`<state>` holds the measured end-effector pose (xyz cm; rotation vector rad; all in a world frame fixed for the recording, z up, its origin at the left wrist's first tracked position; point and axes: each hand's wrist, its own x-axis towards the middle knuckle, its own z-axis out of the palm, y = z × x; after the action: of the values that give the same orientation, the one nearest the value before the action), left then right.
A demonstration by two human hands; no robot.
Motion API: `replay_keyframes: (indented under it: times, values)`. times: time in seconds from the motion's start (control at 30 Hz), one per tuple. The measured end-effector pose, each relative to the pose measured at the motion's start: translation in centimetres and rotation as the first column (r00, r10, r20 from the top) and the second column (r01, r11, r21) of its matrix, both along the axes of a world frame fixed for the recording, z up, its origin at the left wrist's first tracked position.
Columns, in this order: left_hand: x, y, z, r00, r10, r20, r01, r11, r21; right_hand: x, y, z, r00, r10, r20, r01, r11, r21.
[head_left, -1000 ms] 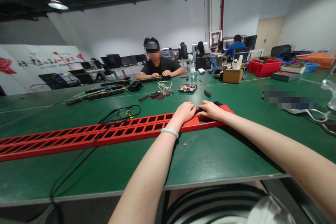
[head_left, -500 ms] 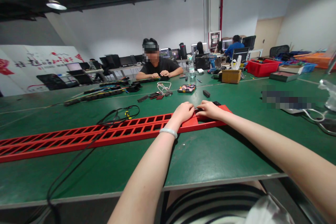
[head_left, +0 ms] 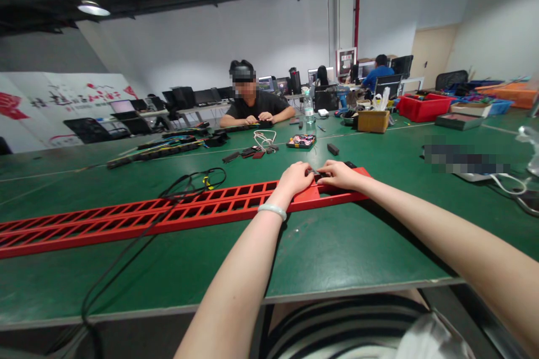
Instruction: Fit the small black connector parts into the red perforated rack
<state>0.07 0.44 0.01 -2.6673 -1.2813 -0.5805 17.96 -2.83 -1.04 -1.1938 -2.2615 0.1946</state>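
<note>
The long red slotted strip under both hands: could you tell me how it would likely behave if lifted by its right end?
The red slotted strip looks thin and very long, so it would probably sag. It lies flat, so it should not roll. A black cable crosses it and might drag along.

Red slotted strip (head_left: 177, 210): left end cut off by the picture's edge; right end partly covered by both hands.
Small dark part (head_left: 316, 176) between left hand (head_left: 296, 178) and right hand (head_left: 339, 174): mostly hidden by fingers, kind not readable; grip on it not discernible.
Black cable (head_left: 126, 252): runs off the lower edge.
Flat item (head_left: 465, 160) at right on green table (head_left: 337, 247): blurred out, unidentifiable.
Clear plastic object (head_left: 531, 148): cut by right edge.
Small tray (head_left: 301, 141) mid-table: contents too small to tell.
Co-worker (head_left: 251, 102) opposite: hands' work too distant to read.
</note>
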Motion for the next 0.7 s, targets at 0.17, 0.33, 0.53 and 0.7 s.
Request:
replay_keyframes:
  times: [0.17, 0.33, 0.53, 0.7]
  values:
    - [-0.02, -0.11, 0.07, 1.000, -0.006, 0.009, 0.007, 1.000, -0.014, 0.00, -0.03, 0.10, 0.999, 0.037, 0.004, -0.037, 0.999, 0.003]
    - [0.00, -0.19, 0.17, 1.000, -0.005, 0.008, 0.005, 1.000, -0.030, 0.05, 0.02, 0.10, 0.999, 0.031, 0.007, -0.031, 0.999, -0.007]
    - [-0.03, 0.00, 0.02, 1.000, -0.022, 0.004, 0.022, 1.000, -0.011, 0.02, 0.10, -0.03, 1.000, 0.027, -0.003, -0.027, 1.000, -0.005]
    - [-0.05, 0.04, 0.01, 1.000, -0.021, -0.002, 0.021, 1.000, -0.018, -0.06, -0.05, 0.06, 1.000, 0.024, 0.012, -0.024, 1.000, 0.015]
